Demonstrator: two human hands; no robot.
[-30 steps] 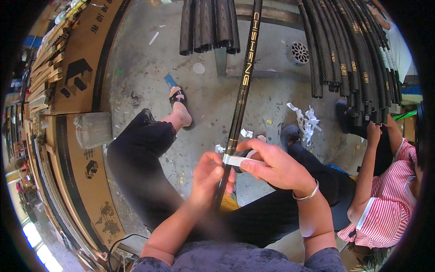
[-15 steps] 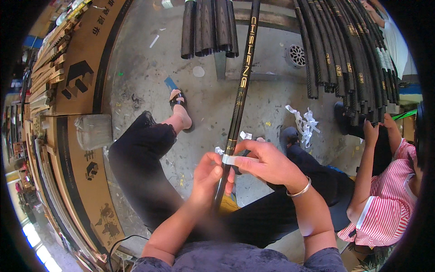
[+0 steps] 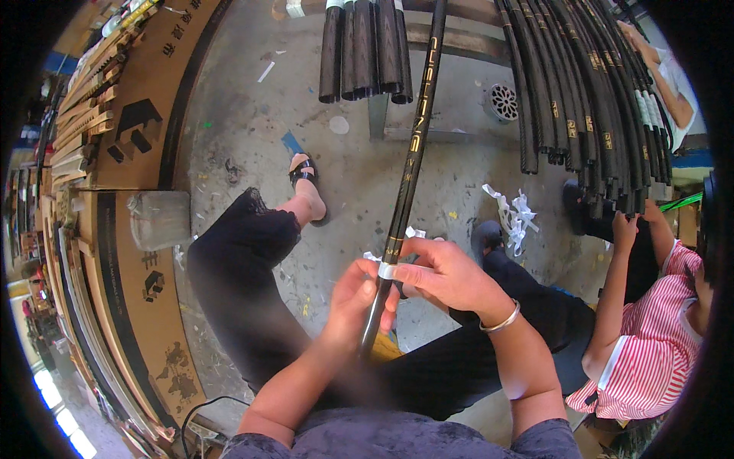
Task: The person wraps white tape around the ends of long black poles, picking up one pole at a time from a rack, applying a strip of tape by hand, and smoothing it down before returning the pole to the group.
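The black rod [image 3: 409,164] runs lengthwise from the person's lap up and away, its long axis leaning slightly right, far end towards the top edge of the view, near end hidden between the forearms. It is held above the concrete floor [image 3: 252,130], between the knees. Left hand [image 3: 353,294]: grip wrapped closed around the rod's lower stretch. Right hand [image 3: 443,274]: fingers pinched together on a band of white tape [image 3: 388,270] that wraps the rod just above the left hand. More black rods [image 3: 589,99] lean in a bundle at right, where a second person in a striped shirt [image 3: 650,344] reaches up.
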